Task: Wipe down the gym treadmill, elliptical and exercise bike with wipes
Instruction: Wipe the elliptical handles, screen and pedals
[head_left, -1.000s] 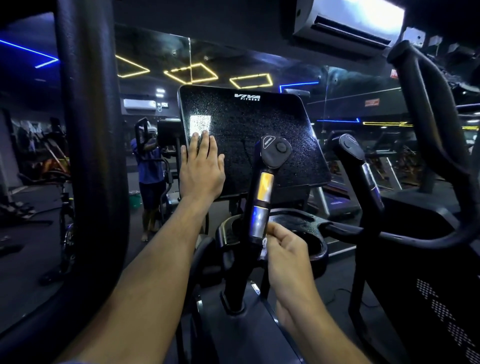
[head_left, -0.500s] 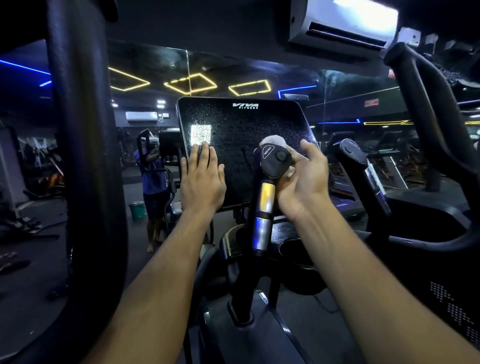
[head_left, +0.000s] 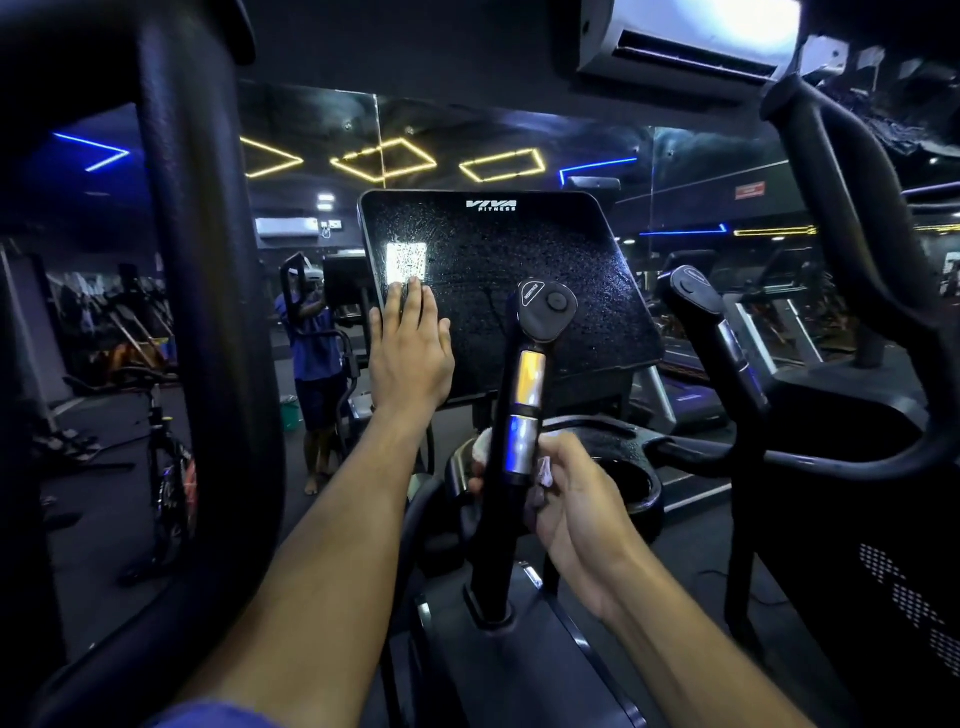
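a: where is the left hand (head_left: 410, 358) being kept?
b: it is being pressed flat, fingers straight, against the wet console screen (head_left: 514, 291).
a: and the wipe (head_left: 540, 470)?
b: it is being gripped by the right hand (head_left: 576, 506) around the inner handlebar (head_left: 522, 415), below the metal sensor bands.

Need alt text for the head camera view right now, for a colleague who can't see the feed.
The right hand wraps a white wipe around the lower part of an upright handle on a gym machine. The left hand rests flat on the wet black screen, in a dim gym.
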